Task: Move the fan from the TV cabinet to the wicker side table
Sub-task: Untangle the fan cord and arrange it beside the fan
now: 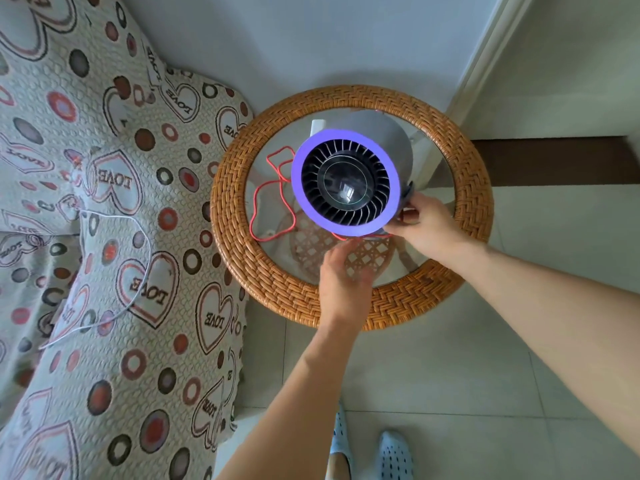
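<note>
The left hand (341,271) has its fingers straight and loosely spread and grasps nothing. It reaches in low over the near rim, fingertips close under the front edge of the fan (343,181) and beside the red cord (273,188). Contact with either cannot be confirmed. The right hand (427,221) has its fingers curled round the fan's lower right side, at a dark fitting there, so the hold is one-handed.

The fan has a purple ring and its face is tilted up toward the camera. It sits over the glass top of the wicker side table (242,244), inside the woven rim. Its own body hides whether its base rests on the glass.

Risks, as judged:
- The grip is on one side only, so the fan could roll or tip toward the left if released before the base is square on the glass.
- The red cord lies in loose loops on the glass, partly under the fan. A base set down on it would sit uneven, and a finger caught in a loop could drag the fan.
- The top is glass, so a hard set-down could knock or chip it.

Surroundings:
- The patterned sofa cover (104,174) lies against the table's left rim, with a white cable (143,237) trailing across it.
- Wall and a door frame (485,57) stand close behind and to the right, which limits room on the far side.
- Pale slippers (394,457) stand on the floor tiles near the table
</note>
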Available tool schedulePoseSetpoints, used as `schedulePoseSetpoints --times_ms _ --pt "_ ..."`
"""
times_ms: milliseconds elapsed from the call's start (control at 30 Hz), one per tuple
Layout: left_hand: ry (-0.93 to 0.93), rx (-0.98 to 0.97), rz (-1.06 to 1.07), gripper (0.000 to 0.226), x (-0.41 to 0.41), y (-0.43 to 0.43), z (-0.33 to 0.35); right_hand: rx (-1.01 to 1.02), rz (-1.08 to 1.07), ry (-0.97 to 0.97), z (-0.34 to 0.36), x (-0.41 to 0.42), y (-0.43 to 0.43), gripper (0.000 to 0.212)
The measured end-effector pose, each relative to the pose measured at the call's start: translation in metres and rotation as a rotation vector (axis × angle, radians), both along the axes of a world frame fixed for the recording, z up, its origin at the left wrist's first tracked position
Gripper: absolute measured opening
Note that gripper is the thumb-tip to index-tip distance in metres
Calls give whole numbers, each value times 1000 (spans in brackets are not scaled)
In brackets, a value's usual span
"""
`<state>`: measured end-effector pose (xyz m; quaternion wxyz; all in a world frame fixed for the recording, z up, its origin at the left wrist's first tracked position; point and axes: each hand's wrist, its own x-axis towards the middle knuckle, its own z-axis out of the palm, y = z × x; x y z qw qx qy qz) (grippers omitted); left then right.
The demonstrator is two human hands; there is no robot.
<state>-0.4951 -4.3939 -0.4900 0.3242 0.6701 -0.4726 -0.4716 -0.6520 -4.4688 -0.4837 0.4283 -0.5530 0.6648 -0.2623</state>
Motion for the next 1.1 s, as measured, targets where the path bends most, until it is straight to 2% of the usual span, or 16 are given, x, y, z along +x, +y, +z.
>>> schedulePoseSetpoints --times_ms 133,300,567,1100 --pt "-111 -95 -208 57 -14 -1 -1 -19 46 56 2 -3 -1 37" --pt "-274 -58 -315 65 -16 -9 -9 -36 78 94 6 -3 0 37" --pt "-360 19 -379 70 -11 -7 -10 -71 60 212 5 5 8 38" --pt "-556 -79 -439 66 17 7 -11 -111 -85 263 3 40 37 48"
